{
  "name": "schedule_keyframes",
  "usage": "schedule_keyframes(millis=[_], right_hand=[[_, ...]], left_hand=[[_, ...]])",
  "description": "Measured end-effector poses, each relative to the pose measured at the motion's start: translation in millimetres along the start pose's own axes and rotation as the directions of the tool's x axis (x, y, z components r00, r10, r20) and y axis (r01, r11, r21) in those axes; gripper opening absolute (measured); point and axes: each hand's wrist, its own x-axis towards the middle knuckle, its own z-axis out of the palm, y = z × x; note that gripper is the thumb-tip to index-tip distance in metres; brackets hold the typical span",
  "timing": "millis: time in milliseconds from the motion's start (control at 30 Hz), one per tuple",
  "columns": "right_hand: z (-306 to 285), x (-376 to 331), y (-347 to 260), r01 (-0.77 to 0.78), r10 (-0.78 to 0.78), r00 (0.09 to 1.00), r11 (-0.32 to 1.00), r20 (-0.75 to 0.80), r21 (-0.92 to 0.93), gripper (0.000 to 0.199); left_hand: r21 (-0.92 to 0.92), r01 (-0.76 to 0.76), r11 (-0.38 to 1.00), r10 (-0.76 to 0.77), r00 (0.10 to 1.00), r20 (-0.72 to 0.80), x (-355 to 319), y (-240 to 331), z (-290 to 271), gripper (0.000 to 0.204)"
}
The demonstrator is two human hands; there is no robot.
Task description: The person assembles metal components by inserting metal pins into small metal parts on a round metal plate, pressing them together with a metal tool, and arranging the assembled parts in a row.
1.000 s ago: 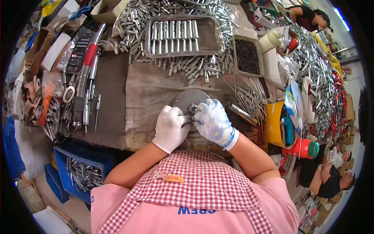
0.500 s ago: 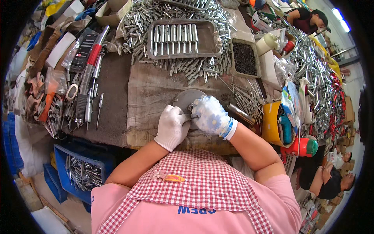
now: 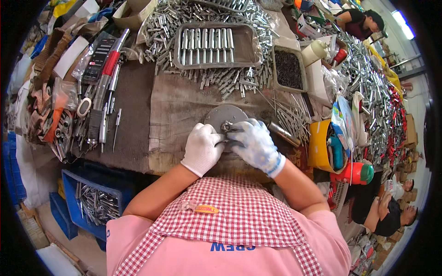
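A round grey metal disc (image 3: 220,114) lies on the worktable in front of me, with a small shiny metal fitting (image 3: 226,124) near its middle. My left hand (image 3: 202,148), in a white knit glove, is closed at the disc's near left edge, its thumb and fingers pinched together. From the right, my right hand (image 3: 255,143), in a white glove with blue patches, meets it with fingers curled beside the fitting. Whatever is pinched between the two hands is small, dark and mostly hidden by the fingers.
Beyond the disc, a metal tray (image 3: 248,46) holds several silver rods amid heaped metal parts. A box of dark pins (image 3: 288,69), thin rods (image 3: 292,117) and a yellow container (image 3: 318,146) stand right. Tools (image 3: 107,78) lie left; a blue crate (image 3: 120,186) sits below. Other people are at the right.
My right hand has turned and slid slightly down and right, its fingers now stretching left, showing more of the fitting and disc. My left hand has barely moved.
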Motion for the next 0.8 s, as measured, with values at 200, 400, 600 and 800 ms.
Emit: schedule_keyframes(millis=[200,400,600,800], right_hand=[[-24.0,-77.1,51.9,-0.524,0.498,0.813,0.852,-0.302,-0.008,0.065],[-14.8,-108.1,52.5,-0.457,0.523,0.851,0.690,-0.049,-0.561,0.081],[-26.6,-79.0,13.6,-0.399,0.366,0.892,0.913,-0.266,-0.083,0.072],[-1.5,-57.9,-29.8,-0.363,0.399,0.917,0.845,-0.013,0.393,0.072]], left_hand=[[-0.029,0.032,0.999,-0.033,0.999,-0.017,-1.6,-0.6,-0.4,0.010],[-0.042,0.046,0.998,-0.046,0.999,-0.004,0.1,2.2,0.5,0.010],[-0.012,0.059,0.998,-0.058,0.998,0.036,-1.9,0.2,-1.3,0.008],[-0.042,0.059,0.997,-0.058,0.998,0.023,-1.7,2.5,-1.6,0.008]])
